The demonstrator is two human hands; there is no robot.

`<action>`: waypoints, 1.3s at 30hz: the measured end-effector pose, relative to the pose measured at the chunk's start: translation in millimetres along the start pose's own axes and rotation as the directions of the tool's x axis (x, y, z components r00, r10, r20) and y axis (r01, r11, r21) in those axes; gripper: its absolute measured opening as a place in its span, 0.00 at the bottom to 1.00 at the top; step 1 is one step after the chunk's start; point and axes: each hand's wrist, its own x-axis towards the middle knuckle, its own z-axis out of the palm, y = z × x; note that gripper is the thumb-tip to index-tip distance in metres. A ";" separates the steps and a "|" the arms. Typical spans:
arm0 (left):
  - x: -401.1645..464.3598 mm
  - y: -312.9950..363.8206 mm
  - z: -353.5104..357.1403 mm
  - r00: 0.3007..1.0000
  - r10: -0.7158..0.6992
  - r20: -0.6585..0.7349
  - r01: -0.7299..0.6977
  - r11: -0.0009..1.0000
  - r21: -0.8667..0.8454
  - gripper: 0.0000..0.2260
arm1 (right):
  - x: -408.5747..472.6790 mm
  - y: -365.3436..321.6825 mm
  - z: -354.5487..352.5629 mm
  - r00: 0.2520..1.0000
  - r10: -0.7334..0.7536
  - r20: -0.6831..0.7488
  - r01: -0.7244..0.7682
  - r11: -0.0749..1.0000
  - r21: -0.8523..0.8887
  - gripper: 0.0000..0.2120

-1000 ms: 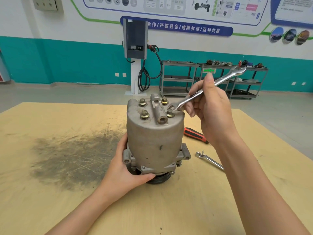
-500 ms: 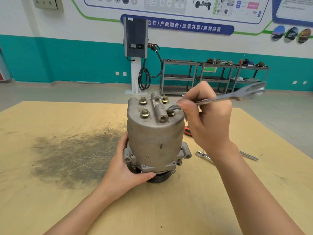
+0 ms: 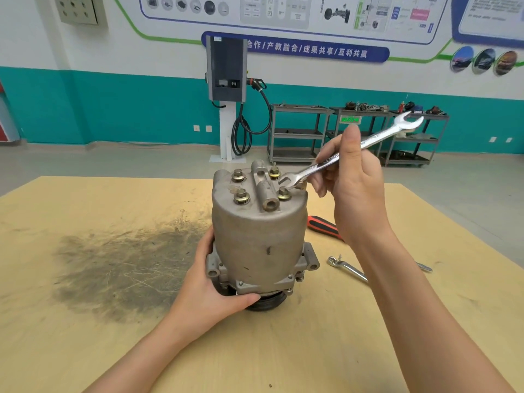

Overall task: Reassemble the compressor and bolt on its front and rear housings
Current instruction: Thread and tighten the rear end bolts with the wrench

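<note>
Compressor [image 3: 258, 236] dull cast metal, left hand [image 3: 209, 290] gripping base, right hand [image 3: 357, 188] fingers holding shiny steel wrench [image 3: 351, 154]

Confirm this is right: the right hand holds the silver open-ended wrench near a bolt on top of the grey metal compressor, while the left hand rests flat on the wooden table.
Not quite. The head view shows the left hand gripping the grey metal compressor at its base, not resting on the wooden table. The right hand does hold the silver open-ended wrench near a bolt.

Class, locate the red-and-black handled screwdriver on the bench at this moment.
The screwdriver lies on the wooden table, just right of the compressor, partly hidden behind the right hand.
</note>
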 end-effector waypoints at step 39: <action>0.2 -0.4 -1.3 1.000 -0.010 0.021 0.010 1.000 0.011 0.53 | -5.3 -17.9 2.8 0.978 -0.205 -0.048 0.198 0.972 -0.124 0.18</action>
